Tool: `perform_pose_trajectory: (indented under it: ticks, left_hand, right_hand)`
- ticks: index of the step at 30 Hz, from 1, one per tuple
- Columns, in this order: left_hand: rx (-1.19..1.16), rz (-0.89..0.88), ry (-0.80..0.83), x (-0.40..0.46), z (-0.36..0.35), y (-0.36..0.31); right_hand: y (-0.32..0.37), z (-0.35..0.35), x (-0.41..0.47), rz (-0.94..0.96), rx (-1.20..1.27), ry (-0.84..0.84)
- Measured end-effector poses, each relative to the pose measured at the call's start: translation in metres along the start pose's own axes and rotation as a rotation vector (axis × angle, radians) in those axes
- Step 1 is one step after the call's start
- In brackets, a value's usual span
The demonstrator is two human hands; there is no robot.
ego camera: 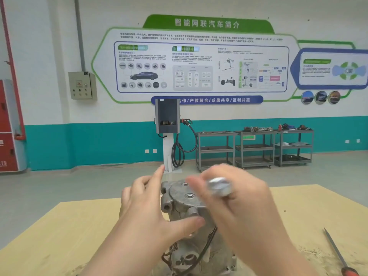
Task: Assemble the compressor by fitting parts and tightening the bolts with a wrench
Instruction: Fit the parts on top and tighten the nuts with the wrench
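A grey metal compressor [180, 198] stands upright on the wooden table [69, 232], its round end cap with bolt holes facing up. My left hand [147, 208] rests against its left side, thumb across the body and index finger pointing up. My right hand [235, 202] is blurred above the cap and grips a shiny metal tool [219, 186], probably a wrench. Dark wires hang around the compressor's lower part.
A red-handled file or screwdriver [336, 253] lies on the table at the right. Beyond the table are open floor, a charging station [167, 120] and three grey shelf carts [254, 148] along the wall.
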State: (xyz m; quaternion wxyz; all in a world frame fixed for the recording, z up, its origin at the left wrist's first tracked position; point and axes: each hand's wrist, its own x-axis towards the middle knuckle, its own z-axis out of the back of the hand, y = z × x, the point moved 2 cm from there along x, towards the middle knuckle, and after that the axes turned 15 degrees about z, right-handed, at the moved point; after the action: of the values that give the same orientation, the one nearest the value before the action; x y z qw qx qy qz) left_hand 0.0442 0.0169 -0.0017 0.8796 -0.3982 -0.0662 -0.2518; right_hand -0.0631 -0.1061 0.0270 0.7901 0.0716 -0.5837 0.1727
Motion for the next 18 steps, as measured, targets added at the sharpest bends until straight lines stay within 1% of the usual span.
perform_pose_trajectory:
  ticks: [1,2,4,5,7,9,11,15,18]
  left_hand:
    - [0.004,0.037,0.018,0.0,-0.004,-0.001]
    - [-0.014,0.073,0.069,0.001,-0.01,-0.002]
    - [-0.135,0.131,0.163,0.001,-0.023,-0.002]
    - [-0.182,0.148,0.18,0.002,-0.03,0.001]
    - [-0.253,0.169,0.188,0.005,-0.036,0.004]
    - [-0.299,0.162,0.19,0.01,-0.038,0.008]
    - [-0.326,0.132,0.195,0.014,-0.039,0.013]
    - [-0.381,0.057,0.235,0.016,-0.034,0.015]
    - [-0.41,0.015,0.255,0.018,-0.032,0.016]
  right_hand:
    - [-0.003,0.007,0.001,-0.073,0.073,-0.08]
    - [-0.009,0.012,0.002,-0.136,0.174,-0.191]
    - [-0.021,0.024,0.003,-0.247,0.36,-0.422]
    - [-0.03,0.029,0.003,-0.34,0.452,-0.512]
    - [-0.051,0.031,-0.003,-0.592,0.684,-0.635]
    - [-0.068,0.025,-0.012,-0.808,0.883,-0.682]
    - [-0.077,0.017,-0.017,-0.93,0.99,-0.664]
    - [-0.082,0.009,-0.02,-0.983,1.083,-0.653]
    - [-0.086,0.01,-0.023,-1.006,1.059,-0.672]
